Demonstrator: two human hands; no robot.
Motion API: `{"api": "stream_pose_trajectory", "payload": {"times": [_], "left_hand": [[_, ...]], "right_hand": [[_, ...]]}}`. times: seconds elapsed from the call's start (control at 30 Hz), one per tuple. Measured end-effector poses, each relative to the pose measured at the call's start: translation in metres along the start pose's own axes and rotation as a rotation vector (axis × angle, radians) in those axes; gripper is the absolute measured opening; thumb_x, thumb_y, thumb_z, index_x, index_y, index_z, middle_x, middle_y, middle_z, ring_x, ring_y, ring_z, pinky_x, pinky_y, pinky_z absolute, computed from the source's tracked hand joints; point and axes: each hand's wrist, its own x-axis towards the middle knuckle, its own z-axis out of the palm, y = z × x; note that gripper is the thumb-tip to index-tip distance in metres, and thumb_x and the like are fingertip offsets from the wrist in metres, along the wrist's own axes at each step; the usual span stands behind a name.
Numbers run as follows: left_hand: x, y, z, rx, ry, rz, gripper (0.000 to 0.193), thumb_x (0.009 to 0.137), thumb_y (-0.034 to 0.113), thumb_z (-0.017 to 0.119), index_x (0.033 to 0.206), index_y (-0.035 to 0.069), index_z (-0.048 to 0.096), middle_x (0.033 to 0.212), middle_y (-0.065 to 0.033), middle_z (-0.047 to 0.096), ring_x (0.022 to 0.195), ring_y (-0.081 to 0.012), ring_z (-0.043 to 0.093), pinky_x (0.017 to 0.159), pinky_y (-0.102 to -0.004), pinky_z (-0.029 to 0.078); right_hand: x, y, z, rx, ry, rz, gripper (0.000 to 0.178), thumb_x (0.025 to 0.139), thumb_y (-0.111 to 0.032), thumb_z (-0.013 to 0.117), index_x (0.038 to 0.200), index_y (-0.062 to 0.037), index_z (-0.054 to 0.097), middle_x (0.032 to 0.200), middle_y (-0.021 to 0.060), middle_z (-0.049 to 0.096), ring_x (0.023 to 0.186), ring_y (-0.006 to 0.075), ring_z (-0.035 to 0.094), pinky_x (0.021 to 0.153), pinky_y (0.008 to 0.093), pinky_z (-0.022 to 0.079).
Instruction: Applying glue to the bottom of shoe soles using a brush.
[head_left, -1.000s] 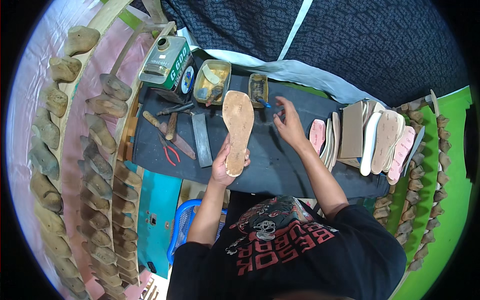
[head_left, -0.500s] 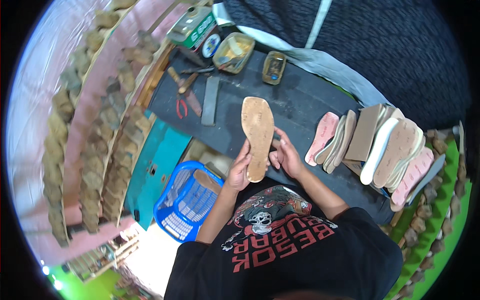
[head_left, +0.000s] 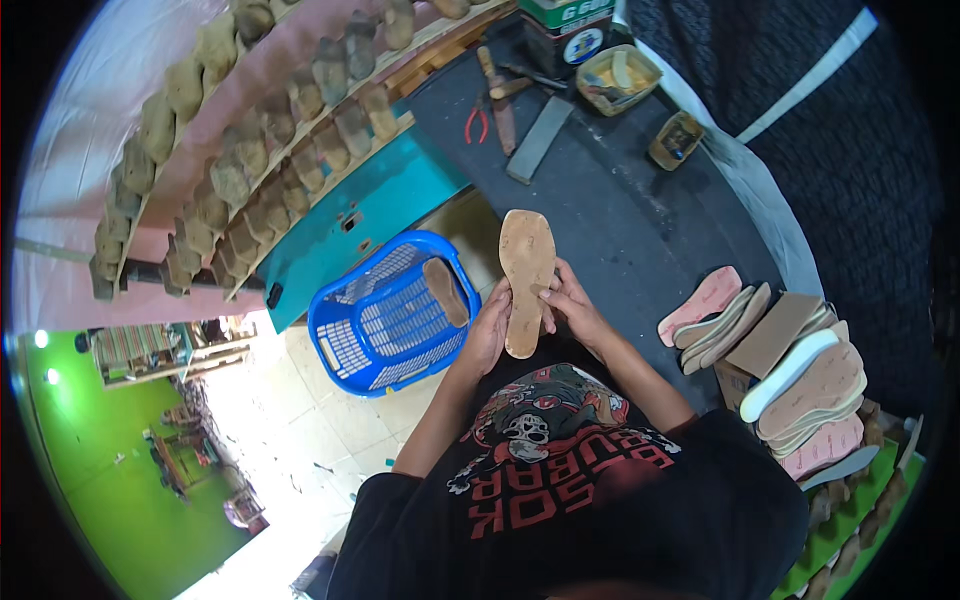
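Note:
Upright in front of my chest is a tan, foot-shaped insole (head_left: 529, 255), its wider end pointing away from me. My left hand (head_left: 486, 326) is closed round the left edge of its narrow heel part. On the opposite edge, my right hand (head_left: 577, 308) grips with the thumb on the face and fingers partly hidden behind. Left of my hands, a blue plastic basket (head_left: 345, 375) on the floor holds one brown sole-shaped piece (head_left: 444, 292). To the right lie stacked insoles (head_left: 808, 385) in pink, beige and white, beside a brown cardboard piece (head_left: 772, 332).
On the dark worktable (head_left: 610, 225) lie a grey flat block (head_left: 541, 140), red-handled pliers (head_left: 477, 124) and a knife-like tool (head_left: 502, 118). Behind them stand a green-and-black can (head_left: 566, 35) and two small tubs (head_left: 619, 80). Shelves of shoe lasts (head_left: 240, 170) line the left.
My view has turned left, bringing more of the basket and floor into sight. My right thumb has come onto the insole, which stays in my left hand.

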Motion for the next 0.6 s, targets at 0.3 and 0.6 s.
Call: {"api": "stream_pose_trajectory", "payload": {"times": [0.3, 0.6], "left_hand": [[-0.044, -0.012, -0.072, -0.073, 0.188, 0.092, 0.055, 0.109, 0.029, 0.029, 0.158, 0.007, 0.019, 0.155, -0.0105, 0.038, 0.138, -0.0224, 0.044, 0.116, -0.0384, 0.033], [-0.083, -0.071, -0.251, -0.153, 0.333, -0.105, 0.054, 0.106, 0.028, 0.031, 0.157, 0.016, 0.021, 0.146, -0.0104, 0.047, 0.129, -0.0257, 0.052, 0.109, -0.04, 0.041]], "right_hand": [[0.035, 0.064, 0.05, 0.019, -0.052, 0.249, 0.067, 0.097, -0.009, 0.052, 0.155, -0.0087, 0.018, 0.139, 0.015, 0.048, 0.073, 0.0169, 0.067, 0.068, 0.0294, 0.057], [0.125, 0.238, 0.105, -0.176, -0.058, 0.536, 0.075, 0.087, -0.004, 0.054, 0.155, -0.0088, 0.023, 0.11, 0.0097, 0.06, 0.067, 0.0161, 0.067, 0.059, 0.0291, 0.055]]}}
